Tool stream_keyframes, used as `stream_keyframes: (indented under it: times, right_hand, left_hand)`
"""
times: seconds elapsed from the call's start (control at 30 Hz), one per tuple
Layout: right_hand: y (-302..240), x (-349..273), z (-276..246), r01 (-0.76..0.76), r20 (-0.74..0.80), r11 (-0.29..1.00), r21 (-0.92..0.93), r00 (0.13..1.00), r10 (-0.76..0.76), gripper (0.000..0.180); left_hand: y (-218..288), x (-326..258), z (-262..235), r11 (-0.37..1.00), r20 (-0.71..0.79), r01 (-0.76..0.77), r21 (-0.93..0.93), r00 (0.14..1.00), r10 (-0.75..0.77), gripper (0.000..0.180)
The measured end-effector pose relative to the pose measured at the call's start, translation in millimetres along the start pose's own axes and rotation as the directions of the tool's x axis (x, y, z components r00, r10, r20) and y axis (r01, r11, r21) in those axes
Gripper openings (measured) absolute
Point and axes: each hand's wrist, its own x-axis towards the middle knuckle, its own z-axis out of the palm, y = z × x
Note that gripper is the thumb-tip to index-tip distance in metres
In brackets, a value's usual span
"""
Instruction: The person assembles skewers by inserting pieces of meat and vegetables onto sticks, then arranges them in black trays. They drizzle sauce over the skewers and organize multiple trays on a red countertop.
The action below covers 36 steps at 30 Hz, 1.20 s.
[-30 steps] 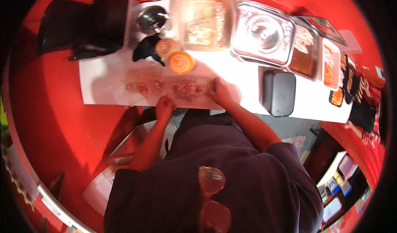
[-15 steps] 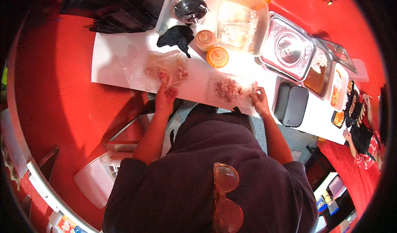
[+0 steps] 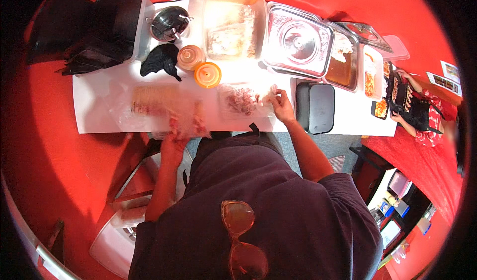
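My left hand (image 3: 173,142) grips a blurred clear plastic bag of reddish food (image 3: 166,110) at the white table (image 3: 99,118) front edge. My right hand (image 3: 282,105) pinches a second clear bag of meat pieces (image 3: 242,101) beside the black rectangular box (image 3: 315,107).

This looks like a food stall or takeaway kitchen: a white worktop (image 3: 99,116) against red walls carries lidded steel pans (image 3: 298,41), sauce bottles (image 3: 207,75), a plastic tub (image 3: 233,27) and filled food trays (image 3: 372,71).
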Motion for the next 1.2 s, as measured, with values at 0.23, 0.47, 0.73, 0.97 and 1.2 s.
stream_keyframes:
  times: [0.23, 0.47, 0.73, 0.97, 1.2]
  right_hand:
    - [-1.9, 1.5, -9.9, -0.002, -0.028, 0.993, -0.117, 1.0, -0.002, 0.027]
    - [-2.6, -2.3, -17.2, -0.003, 0.076, 0.999, -0.032, 0.997, 0.005, 0.06]
    - [-32.0, 13.4, -29.4, 0.201, 0.211, 0.93, -0.307, 0.967, -0.139, 0.074]
    - [-23.0, 32.7, -23.3, 0.275, 0.277, 0.879, -0.389, 0.945, -0.173, 0.057]
    - [-21.9, 41.0, -51.4, 0.183, 0.123, 0.909, -0.375, 0.981, -0.147, 0.04]
  left_hand:
    - [-102.2, -4.2, 115.8, 0.969, 0.055, 0.249, -0.002, 0.967, -0.248, 0.029]
    - [-148.4, -2.4, 180.6, 0.944, 0.091, 0.107, 0.311, 0.986, -0.142, 0.038]
    - [-140.0, 6.9, 120.5, 0.65, 0.049, -0.255, 0.716, 0.947, 0.318, 0.06]
    - [-137.7, 39.1, 121.2, -0.199, 0.467, -0.43, 0.881, 0.858, 0.213, 0.059]
    - [-114.2, 40.3, 141.9, 0.915, -0.18, 0.031, 0.403, 0.983, 0.046, 0.061]
